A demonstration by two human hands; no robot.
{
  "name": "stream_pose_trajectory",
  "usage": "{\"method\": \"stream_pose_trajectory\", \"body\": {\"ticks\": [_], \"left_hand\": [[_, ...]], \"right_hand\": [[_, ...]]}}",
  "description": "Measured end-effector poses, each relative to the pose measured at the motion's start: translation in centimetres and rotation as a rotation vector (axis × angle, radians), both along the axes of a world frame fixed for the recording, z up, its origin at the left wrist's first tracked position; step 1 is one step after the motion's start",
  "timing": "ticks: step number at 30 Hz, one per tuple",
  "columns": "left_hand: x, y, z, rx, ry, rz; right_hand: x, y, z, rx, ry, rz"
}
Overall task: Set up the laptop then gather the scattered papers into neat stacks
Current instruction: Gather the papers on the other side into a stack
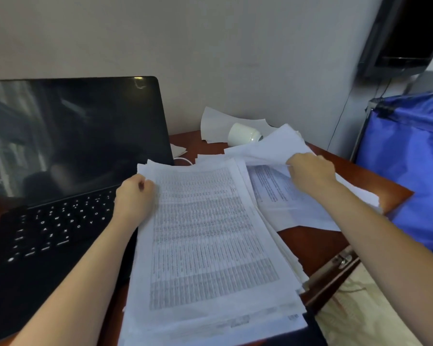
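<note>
A: What's biggest near the hands?

B: The open laptop (60, 171), dark screen upright, sits just beside the left hand (134, 198) on its outer side; that wrist crosses the keyboard's right edge.

A: And between the 2 hands?

B: 1 thick stack of printed sheets (210, 245), the top page dense with table rows. It lies on the red-brown desk (318, 243), and its left edge overlaps the laptop.

A: How is the left hand set?

B: Curled shut, pinching the stack's far left corner.

A: The right hand (310, 171)?

B: Fingers closed on a bundle of loose papers (273, 146), lifting them off a printed page (280, 193) that lies beneath that hand.

A: Past the right hand?

B: A blue bag (410, 166) on its outer side. Beyond it, towards the wall, more loose sheets (218, 123) with a small white jar (243, 134) tipped on its side, touching them.
</note>
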State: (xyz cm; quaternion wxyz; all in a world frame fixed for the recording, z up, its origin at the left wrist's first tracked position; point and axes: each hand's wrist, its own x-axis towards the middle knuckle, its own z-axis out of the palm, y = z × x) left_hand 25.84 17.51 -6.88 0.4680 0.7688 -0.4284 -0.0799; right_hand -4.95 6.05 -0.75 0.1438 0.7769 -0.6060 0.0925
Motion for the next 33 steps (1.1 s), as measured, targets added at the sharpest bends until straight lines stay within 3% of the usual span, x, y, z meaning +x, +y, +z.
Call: {"method": "stream_pose_trajectory", "body": {"ticks": [3, 8, 14, 17, 22, 25, 28, 30, 33], "left_hand": [[-0.3, 0.2, -0.1, -0.027, 0.023, 0.018], [-0.8, 0.6, 0.3, -0.027, 0.102, -0.011], [-0.4, 0.6, 0.2, -0.016, 0.114, -0.088], [-0.5, 0.8, 0.5, -0.05, 0.225, -0.091], [-0.9, 1.4, 1.4, -0.019, 0.343, -0.137], [-1.3, 1.8, 2.2, -0.023, 0.432, -0.153], [-1.1, 1.9, 2.4, 0.018, 0.453, -0.155], [-0.5, 1.8, 2.0, 0.052, 0.39, -0.184], [0.1, 1.6, 1.4, 0.096, 0.297, -0.183]], "right_hand": [[0.6, 1.1, 2.8, -0.038, -0.062, 0.009], [4.0, 4.5, 5.2, 0.216, -0.446, 0.347], [11.2, 8.8, 0.7, 0.574, -0.428, 0.531], [13.8, 10.0, 0.6, 0.714, -0.411, 0.543], [16.3, 11.0, 1.0, 0.84, -0.703, 0.518], [16.8, 11.3, -0.2, 0.958, -0.706, 0.475], [15.1, 10.7, -1.5, 0.886, -0.766, 0.514], [12.5, 8.7, -2.3, 0.673, -0.79, 0.481], [7.9, 4.2, -3.4, 0.419, -0.538, 0.233]]}}
